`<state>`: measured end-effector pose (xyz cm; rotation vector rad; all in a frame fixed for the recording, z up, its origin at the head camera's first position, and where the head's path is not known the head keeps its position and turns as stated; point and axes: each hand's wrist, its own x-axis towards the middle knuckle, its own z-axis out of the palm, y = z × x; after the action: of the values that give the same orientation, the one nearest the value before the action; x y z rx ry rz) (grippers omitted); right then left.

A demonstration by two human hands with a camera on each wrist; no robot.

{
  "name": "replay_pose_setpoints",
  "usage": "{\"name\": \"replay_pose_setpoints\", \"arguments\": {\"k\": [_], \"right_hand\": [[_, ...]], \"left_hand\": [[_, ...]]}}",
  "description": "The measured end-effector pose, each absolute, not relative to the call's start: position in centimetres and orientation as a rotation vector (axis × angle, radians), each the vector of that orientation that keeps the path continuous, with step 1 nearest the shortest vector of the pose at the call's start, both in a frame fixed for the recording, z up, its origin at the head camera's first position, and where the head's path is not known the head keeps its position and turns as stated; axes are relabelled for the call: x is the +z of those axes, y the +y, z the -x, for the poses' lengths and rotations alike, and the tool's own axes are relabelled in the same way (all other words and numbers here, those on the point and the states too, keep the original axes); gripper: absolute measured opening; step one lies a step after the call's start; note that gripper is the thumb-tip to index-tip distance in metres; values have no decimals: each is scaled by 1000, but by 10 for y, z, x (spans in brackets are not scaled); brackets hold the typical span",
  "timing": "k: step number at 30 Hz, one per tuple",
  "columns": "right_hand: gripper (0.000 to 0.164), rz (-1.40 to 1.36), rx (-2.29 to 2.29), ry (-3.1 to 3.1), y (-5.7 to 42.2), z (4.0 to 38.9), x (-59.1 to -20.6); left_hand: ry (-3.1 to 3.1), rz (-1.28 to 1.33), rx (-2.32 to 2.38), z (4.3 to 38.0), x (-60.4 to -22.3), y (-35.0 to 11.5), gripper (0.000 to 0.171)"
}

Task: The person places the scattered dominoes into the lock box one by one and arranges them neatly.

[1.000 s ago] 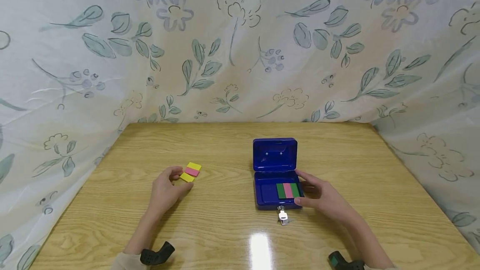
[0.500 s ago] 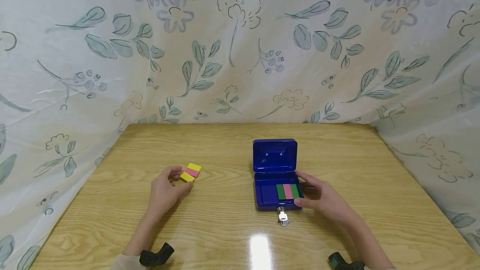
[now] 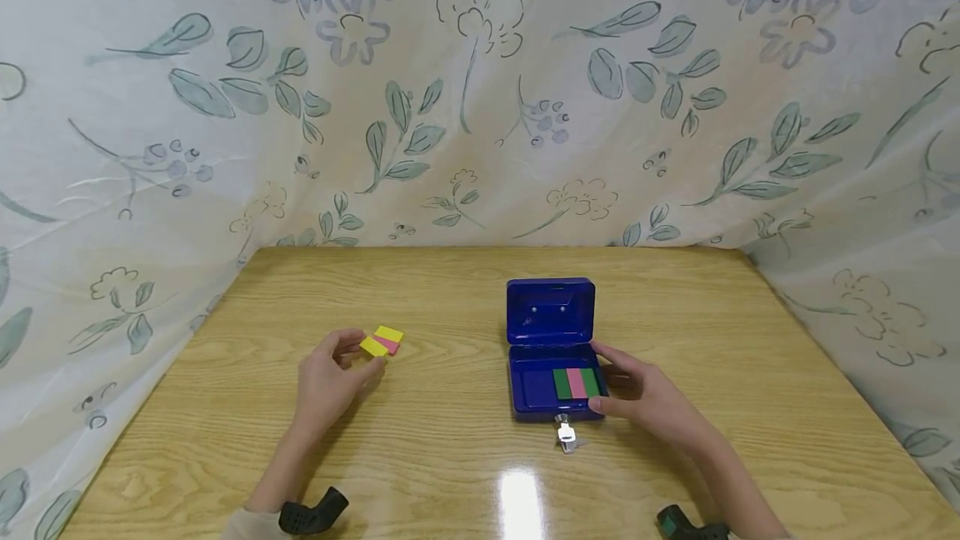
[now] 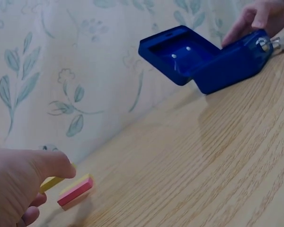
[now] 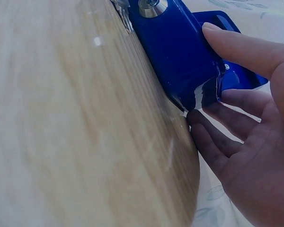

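Currently the blue box (image 3: 536,390) stands on the wooden table (image 3: 435,440), lid (image 3: 551,308) raised. Contents: a green block (image 3: 562,385), a pink block (image 3: 576,383) and a second green block (image 3: 590,380), side by side in its right part. Key (image 3: 566,434) at the front lock. Right hand (image 3: 651,400) grips the box's right end, thumb at the front corner, fingers along the side. Left hand (image 3: 328,375) pinches a yellow block (image 3: 373,347) between thumb and fingers, well left of the box. Just beyond it, a loose pink strip (image 3: 390,346) and another yellow piece (image 3: 389,332) lie together on the wood.
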<state>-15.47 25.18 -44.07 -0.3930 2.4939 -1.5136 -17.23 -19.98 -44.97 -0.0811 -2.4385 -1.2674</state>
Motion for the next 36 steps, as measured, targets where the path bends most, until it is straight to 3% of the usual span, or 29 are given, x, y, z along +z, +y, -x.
{"name": "replay_pose_setpoints", "arguments": {"k": [36], "right_hand": [[79, 398, -1504, 2517, 249, 150, -445]], "left_hand": [[-2387, 223, -1281, 165, -452, -192, 45]]}}
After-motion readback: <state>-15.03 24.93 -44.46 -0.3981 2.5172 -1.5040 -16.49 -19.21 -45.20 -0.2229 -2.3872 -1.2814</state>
